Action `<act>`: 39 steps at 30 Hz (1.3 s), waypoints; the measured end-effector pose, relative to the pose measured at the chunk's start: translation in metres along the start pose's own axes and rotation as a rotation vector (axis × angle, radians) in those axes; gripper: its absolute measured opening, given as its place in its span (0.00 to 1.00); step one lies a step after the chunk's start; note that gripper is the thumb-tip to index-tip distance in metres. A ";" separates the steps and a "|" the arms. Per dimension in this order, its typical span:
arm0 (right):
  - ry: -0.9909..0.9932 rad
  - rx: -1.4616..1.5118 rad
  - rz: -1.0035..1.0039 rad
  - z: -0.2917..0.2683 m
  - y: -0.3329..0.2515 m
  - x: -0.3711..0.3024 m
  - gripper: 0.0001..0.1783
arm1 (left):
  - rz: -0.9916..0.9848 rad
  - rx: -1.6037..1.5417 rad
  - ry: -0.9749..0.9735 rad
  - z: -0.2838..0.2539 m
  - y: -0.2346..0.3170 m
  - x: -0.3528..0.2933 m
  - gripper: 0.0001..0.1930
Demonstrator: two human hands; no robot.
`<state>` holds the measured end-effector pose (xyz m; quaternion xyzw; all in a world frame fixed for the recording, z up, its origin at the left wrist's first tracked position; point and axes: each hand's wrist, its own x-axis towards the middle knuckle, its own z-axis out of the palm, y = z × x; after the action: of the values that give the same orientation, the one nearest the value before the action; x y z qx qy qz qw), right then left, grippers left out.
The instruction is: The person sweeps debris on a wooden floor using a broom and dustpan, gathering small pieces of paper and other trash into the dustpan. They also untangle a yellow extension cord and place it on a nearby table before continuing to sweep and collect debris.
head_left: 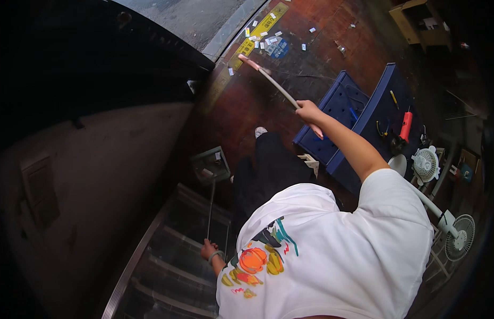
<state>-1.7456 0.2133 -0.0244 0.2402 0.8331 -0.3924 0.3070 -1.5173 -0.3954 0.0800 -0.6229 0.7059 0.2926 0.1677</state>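
Observation:
My right hand (309,113) is closed around the pale handle of a broom (281,89), stretched out ahead of me. The broom's narrow pinkish far end reaches the yellow floor strip, near several small white paper scraps (259,44). Low on the left, my left hand (208,249) grips the thin upright handle of a dustpan (211,166). The dustpan's box-shaped pan is by my feet, with a few pale scraps inside. One shoe (261,131) shows between the two tools.
A blue workbench (358,127) to my right bears a red-handled tool (406,125) and small items. Beyond it are white fans (426,165). An open cardboard box (425,24) lies far right. On the left are a wall (98,159) and a metal-framed glass case (151,242). A doorway sill (241,26) borders the floor ahead.

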 end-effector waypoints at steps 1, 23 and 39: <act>0.038 -0.155 0.038 0.004 -0.023 -0.003 0.20 | -0.002 0.006 0.010 0.000 0.001 -0.002 0.16; -0.084 -0.721 0.011 -0.006 -0.046 -0.075 0.24 | -0.080 -0.133 0.038 -0.015 -0.040 0.022 0.15; 0.160 -0.557 0.051 0.138 -0.016 0.009 0.29 | -0.075 -0.164 0.043 -0.013 -0.079 0.037 0.15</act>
<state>-1.7176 0.0954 -0.0922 0.1979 0.9239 -0.1206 0.3043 -1.4444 -0.4368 0.0517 -0.6667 0.6591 0.3296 0.1119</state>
